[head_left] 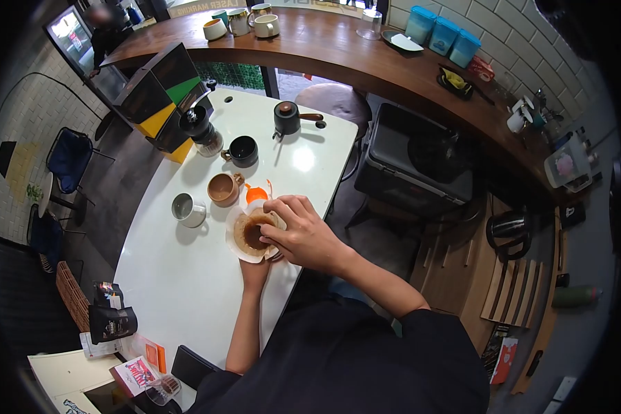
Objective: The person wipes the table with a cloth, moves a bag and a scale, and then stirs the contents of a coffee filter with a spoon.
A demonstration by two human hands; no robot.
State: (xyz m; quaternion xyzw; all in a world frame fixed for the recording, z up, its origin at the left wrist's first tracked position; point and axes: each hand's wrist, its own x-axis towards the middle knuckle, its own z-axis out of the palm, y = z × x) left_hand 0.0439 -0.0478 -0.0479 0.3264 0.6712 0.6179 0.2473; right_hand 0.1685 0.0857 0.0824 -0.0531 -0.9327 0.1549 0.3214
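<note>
Close above the table's near edge, a white paper coffee filter [236, 243], stained brown inside with dark wet-looking coffee, is held between my hands. My left hand [254, 273] grips it from below, its fingers mostly hidden behind the paper. Bent over the filter from the right is my right hand [301, 233], thumb and fingers closed at the inner wall of the paper. Just beyond lies an orange plastic piece [257, 194], partly covered. A brown mug [223, 190], a grey-white mug [188, 210] and a black mug [241, 151] stand nearby.
A hand grinder [200, 130] and a black pot with a wooden handle [288, 119] stand farther back on the white table [179, 276]. A black coffee bag [112, 321] sits front left. Several cups and blue canisters [443, 36] line the wooden counter [310, 38]. A person [107, 38] is far left.
</note>
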